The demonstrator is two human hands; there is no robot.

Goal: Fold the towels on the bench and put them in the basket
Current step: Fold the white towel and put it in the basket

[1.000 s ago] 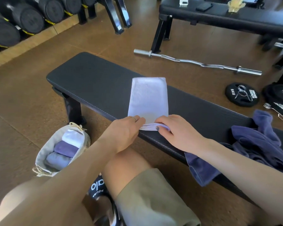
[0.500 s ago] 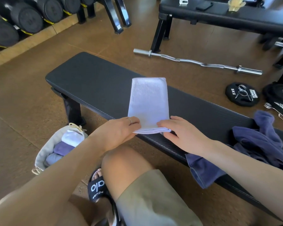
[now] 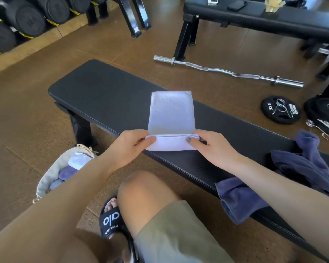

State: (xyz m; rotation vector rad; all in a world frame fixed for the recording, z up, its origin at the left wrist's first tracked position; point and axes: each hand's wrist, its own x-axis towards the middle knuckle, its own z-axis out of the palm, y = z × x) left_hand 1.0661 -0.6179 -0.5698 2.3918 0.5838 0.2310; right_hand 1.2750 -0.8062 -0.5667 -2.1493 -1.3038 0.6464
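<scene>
Black bench (image 3: 106, 95) standing on brown floor (image 3: 27, 114). White towel (image 3: 171, 111) lying mid-bench; navy towel (image 3: 300, 168) lying crumpled at right end, hanging over near edge. Basket (image 3: 51, 175), curl bar (image 3: 226, 71), plates (image 3: 281, 109) sitting on floor.

Brown speckled floor (image 3: 46, 103) under me, seams visible. Rack of black dumbbells (image 3: 29, 18) along my far left on a pale wooden ledge. A second black padded bench (image 3: 264, 19) stands ahead on black steel legs. A chrome curl bar (image 3: 226, 72) lies on the floor near it. Black weight plates (image 3: 280, 109) with spring collars lie at right. Lighting is bright and even.
</scene>
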